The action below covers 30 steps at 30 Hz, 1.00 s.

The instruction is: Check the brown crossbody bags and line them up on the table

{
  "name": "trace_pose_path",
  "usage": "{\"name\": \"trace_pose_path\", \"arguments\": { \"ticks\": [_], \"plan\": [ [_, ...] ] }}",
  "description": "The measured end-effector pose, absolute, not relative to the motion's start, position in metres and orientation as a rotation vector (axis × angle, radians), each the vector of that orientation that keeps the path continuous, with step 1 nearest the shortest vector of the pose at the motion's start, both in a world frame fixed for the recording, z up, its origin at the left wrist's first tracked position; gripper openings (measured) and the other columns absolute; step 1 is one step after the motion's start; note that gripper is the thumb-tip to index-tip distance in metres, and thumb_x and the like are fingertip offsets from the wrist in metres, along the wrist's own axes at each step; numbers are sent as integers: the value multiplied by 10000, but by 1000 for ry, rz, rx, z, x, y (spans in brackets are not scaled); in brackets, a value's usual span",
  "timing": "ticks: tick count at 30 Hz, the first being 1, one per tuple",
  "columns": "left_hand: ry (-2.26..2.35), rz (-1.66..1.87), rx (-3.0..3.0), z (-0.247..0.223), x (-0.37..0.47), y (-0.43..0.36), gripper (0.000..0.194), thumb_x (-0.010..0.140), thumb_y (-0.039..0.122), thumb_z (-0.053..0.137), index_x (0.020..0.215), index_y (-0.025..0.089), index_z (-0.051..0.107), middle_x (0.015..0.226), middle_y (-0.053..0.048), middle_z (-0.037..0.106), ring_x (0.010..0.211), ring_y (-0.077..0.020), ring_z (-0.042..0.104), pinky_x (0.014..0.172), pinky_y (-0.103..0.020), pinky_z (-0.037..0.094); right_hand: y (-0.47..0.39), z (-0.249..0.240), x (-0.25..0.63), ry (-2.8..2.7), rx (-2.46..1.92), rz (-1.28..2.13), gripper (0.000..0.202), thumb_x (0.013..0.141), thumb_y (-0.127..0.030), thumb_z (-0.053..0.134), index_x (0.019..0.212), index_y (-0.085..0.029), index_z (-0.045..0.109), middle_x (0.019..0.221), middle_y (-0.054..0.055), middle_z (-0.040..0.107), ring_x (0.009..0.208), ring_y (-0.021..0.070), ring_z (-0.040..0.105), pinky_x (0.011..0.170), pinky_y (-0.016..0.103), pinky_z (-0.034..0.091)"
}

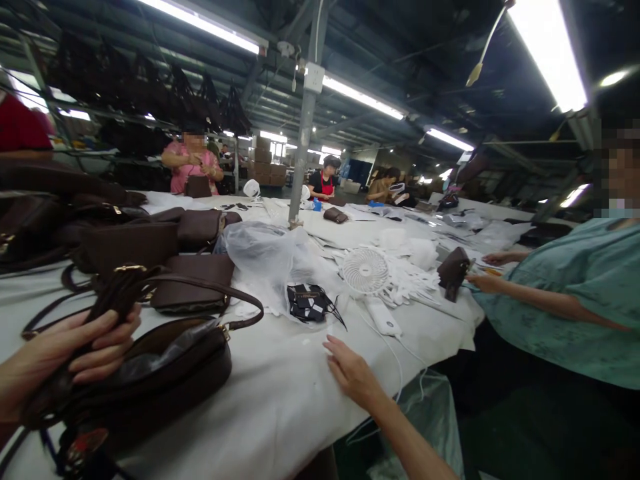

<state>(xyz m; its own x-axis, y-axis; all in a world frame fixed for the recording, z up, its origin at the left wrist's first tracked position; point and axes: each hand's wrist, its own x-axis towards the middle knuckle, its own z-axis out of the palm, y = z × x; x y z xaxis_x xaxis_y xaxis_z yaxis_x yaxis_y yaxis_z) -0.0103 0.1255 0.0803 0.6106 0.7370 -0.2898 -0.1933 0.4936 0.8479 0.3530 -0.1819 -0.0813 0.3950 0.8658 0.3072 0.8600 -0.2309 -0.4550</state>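
My left hand [103, 343] is closed round a bunched brown strap [117, 293] with a gold buckle. Below and beside it lies an open brown handbag [175, 370], clear plastic showing inside its mouth. With nothing in it, my right hand [350, 370] reaches over the white table cover [280, 400], its fingers stretched out. A little beyond those fingertips is a pile of black tags with cords [307, 303], lying on a clear plastic bag [270, 253]. A white fan [365, 273] rests on the table past the tags.
More brown handbags [200, 280] are heaped at the left. A grey post [303, 120] rises from the table's middle. At the right, a co-worker in a green top [575, 293] holds a small brown bag [454, 270]. A white cable [400, 373] hangs over the front edge.
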Motion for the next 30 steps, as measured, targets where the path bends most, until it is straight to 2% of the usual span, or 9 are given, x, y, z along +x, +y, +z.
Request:
{"name": "trace_pose_path", "arguments": {
  "ticks": [5, 7, 10, 13, 15, 21, 26, 28, 30],
  "plan": [
    [700, 531, 961, 82, -11, 123, 410, 488, 310, 911, 789, 168, 671, 518, 68, 409, 330, 1, 281, 260, -142, 339, -190, -61, 367, -1209, -2371, -53, 323, 935, -249, 363, 1070, -178, 647, 1102, 104, 696, 996, 200, 657, 889, 321, 505],
    [715, 532, 973, 83, -10, 122, 420, 476, 328, 916, 780, 169, 673, 515, 72, 400, 337, 0, 279, 267, -141, 336, -177, -55, 370, -1136, -2543, -72, 334, 953, -300, 362, 1069, -158, 641, 1038, 116, 703, 941, 214, 663, 857, 331, 501],
    [712, 541, 1001, 87, -8, 118, 418, 473, 333, 917, 767, 161, 676, 509, 75, 390, 346, 4, 264, 273, -135, 326, -148, -54, 364, -1137, -2690, -100, 328, 906, -363, 504, 1072, -113, 635, 1051, 180, 677, 977, 280, 640, 824, 366, 491],
    [708, 563, 1003, 93, -6, 111, 415, 464, 325, 917, 752, 154, 672, 517, 74, 396, 358, 8, 252, 276, -130, 318, -128, -57, 351, -1232, -2808, -73, 170, 858, -191, 557, 950, -101, 669, 973, 206, 681, 966, 292, 638, 781, 348, 482],
    [702, 571, 999, 96, -7, 107, 395, 484, 318, 905, 759, 155, 672, 531, 68, 412, 368, 5, 255, 281, -131, 324, -127, -57, 346, -1318, -2831, -42, 207, 847, -62, 490, 903, -108, 684, 933, 198, 690, 923, 269, 651, 745, 325, 479],
    [592, 551, 1034, 96, -13, 105, 271, 604, 221, 829, 805, 134, 669, 546, 60, 405, 392, -4, 264, 305, -126, 347, -161, -37, 365, -1652, -2757, 82, 351, 818, 0, 436, 932, -181, 716, 976, 94, 719, 944, 203, 650, 805, 272, 466],
    [531, 541, 1049, 94, -12, 109, 200, 663, 166, 776, 820, 124, 660, 562, 62, 398, 396, -4, 254, 313, -127, 353, -159, -24, 385, -1844, -2645, 119, 559, 807, 17, 407, 1239, -281, 598, 1347, 32, 580, 1115, 191, 584, 882, 283, 446],
    [524, 549, 1053, 94, -11, 109, 160, 688, 146, 747, 818, 130, 656, 563, 61, 397, 392, -8, 254, 310, -127, 352, -149, -23, 387, -1940, -2595, 164, 520, 807, -6, 446, 1202, -300, 611, 1338, 21, 580, 1103, 197, 578, 866, 287, 448],
    [513, 559, 1058, 94, -12, 108, 141, 705, 135, 732, 822, 127, 654, 571, 58, 403, 389, -8, 258, 309, -128, 355, -139, -23, 388, -2022, -2551, 210, 397, 809, -37, 488, 1098, -252, 653, 1213, 54, 641, 1080, 211, 572, 870, 296, 444]
  ]
}}
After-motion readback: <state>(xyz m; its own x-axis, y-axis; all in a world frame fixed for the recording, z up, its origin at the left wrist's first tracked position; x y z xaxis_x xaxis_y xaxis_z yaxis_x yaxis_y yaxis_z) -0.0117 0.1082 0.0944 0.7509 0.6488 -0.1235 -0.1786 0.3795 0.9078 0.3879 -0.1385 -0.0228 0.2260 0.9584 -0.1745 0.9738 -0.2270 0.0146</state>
